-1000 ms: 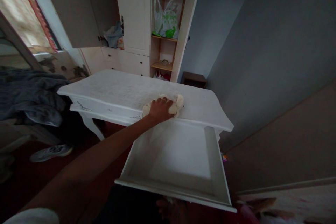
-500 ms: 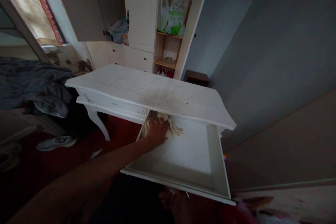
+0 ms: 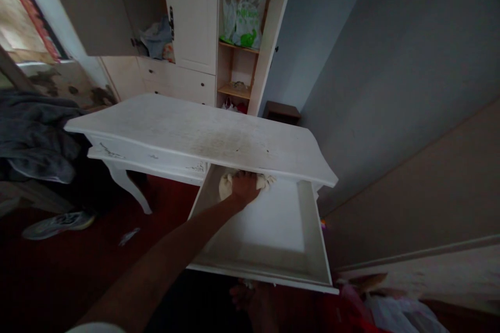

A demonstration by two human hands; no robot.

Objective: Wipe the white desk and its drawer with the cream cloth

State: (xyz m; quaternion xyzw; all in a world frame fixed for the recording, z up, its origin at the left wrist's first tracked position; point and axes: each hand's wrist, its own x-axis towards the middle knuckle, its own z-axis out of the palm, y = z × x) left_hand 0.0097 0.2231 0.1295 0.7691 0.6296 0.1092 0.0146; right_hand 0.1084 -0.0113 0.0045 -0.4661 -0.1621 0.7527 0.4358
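My left hand (image 3: 246, 187) reaches into the pulled-out drawer (image 3: 312, 229) of a white desk. It is closed over a cream cloth (image 3: 225, 186), pressed near the back of the drawer floor. Part of the cloth shows on both sides of the hand. Under the drawer's front edge, in dim light, is my right hand (image 3: 250, 299). Its fingers look curled, close to a small pale piece on the drawer front; what they hold, if anything, is hard to make out.
The desk top (image 3: 175, 119) has a dark smudge above the drawer. Behind stands a wardrobe (image 3: 191, 10) with open doors and a plastic bag (image 3: 248, 21) on a shelf. Dark clothing (image 3: 35, 130) lies at left, a shoe (image 3: 58, 223) on the floor, and bags (image 3: 402, 315) at lower right.
My left hand has slid the cloth from the drawer's left side toward the back and right. The view has shifted; my right hand remains beneath the drawer front.
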